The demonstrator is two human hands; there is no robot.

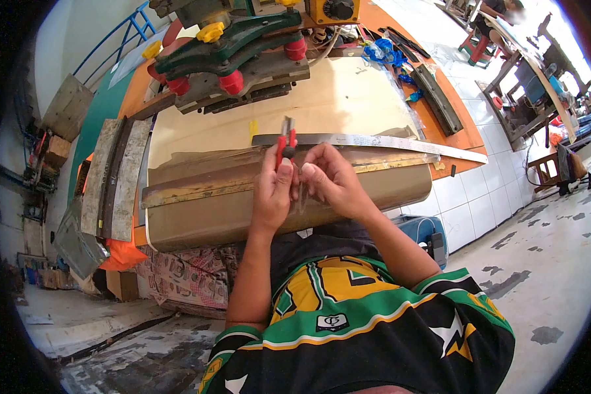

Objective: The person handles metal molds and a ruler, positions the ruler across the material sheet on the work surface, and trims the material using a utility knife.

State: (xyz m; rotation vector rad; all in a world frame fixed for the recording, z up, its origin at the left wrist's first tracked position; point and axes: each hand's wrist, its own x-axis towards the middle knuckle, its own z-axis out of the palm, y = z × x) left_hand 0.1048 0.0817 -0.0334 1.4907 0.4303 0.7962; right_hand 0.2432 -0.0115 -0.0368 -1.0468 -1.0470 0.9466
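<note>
My left hand [273,190] is closed around a red utility knife [284,146] with a round black knob and a grey metal tip pointing away from me. Close beside it, my right hand [335,180] has its thumb and fingers pinched together. A thin, see-through strip [302,200] seems to hang between the hands; what exactly the right fingers grip is too small to make out. Just beyond both hands, a long steel ruler [374,141] lies across the pale sheet [354,92]. Below the hands is a rounded, brown-covered table edge [203,213].
A green machine frame [223,52] with red feet stands at the back. Worn metal bars [115,180] lie at left, and another bar [438,98] at right near blue plastic [384,52]. A blue bin [417,230] stands below right. Another person [496,20] is at far right.
</note>
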